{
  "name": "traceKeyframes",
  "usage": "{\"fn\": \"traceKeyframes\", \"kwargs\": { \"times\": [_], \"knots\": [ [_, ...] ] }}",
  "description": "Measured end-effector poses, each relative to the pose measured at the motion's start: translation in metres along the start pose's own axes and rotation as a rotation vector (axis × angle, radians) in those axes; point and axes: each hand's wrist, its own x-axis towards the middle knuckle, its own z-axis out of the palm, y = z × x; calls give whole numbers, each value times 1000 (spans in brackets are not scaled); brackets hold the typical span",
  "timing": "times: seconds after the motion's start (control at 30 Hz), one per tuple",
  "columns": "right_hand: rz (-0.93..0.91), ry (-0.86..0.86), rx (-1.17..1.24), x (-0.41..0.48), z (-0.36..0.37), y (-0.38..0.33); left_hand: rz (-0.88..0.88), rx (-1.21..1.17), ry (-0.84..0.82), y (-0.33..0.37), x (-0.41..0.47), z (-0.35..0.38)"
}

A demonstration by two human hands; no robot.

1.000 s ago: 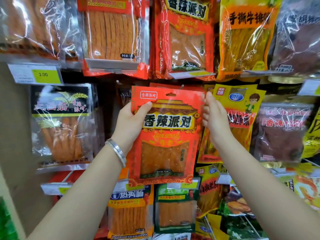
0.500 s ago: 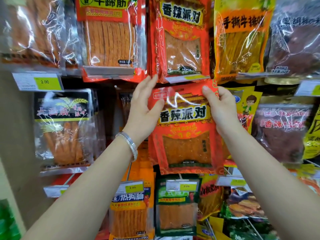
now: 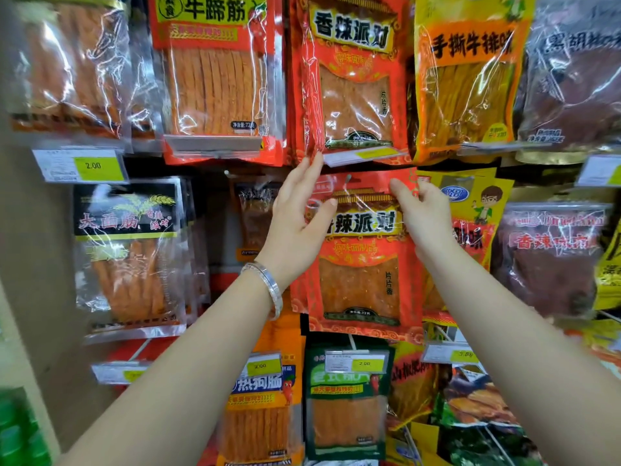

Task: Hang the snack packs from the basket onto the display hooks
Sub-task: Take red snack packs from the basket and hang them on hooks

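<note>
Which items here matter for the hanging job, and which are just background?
Job:
- red snack pack
- right hand, pinching its top corner
- left hand, thumb on its front

Background:
- matching red packs above
- black-label pack
- green pack
- yellow cartoon pack
- price tag
- bracelet

Beige wall [image 3: 20, 264] at left, dark display backing [image 3: 208, 171], yellow price tags [image 3: 92, 165], bright even light

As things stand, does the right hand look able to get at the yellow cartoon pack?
Likely yes: the yellow cartoon pack hangs right beside the right hand, nothing between. But that hand pinches the red pack, so it isn't free.
</note>
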Motion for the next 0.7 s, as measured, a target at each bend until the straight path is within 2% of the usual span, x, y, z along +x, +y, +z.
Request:
{"fn": "traceKeyframes", "kwargs": {
  "times": [0.1, 0.17, 0.27, 0.37, 0.43, 0.57, 0.7],
  "knots": [
    [-105, 50, -200, -5, -2, 12, -27, 22, -33, -17, -9, 7],
    [-135, 71, -272, -14, -4, 21, -78, 122, -62, -35, -18, 14],
    [-276, 84, -448, -31, -5, 42, -179, 234, -63, -63, -29, 21],
    [-512, 23, -717, -50, 0, 61, -296, 231, -65, -89, -36, 24],
    [-604, -71, -830, -59, 7, 74, -343, 184, -122, -102, -38, 25],
    [-552, -252, -905, -61, 20, 95, -372, 105, -180, -124, -38, 27],
    [-437, -340, -1011, -54, 37, 106, -418, 102, -217, -143, -35, 29]
  ]
}}
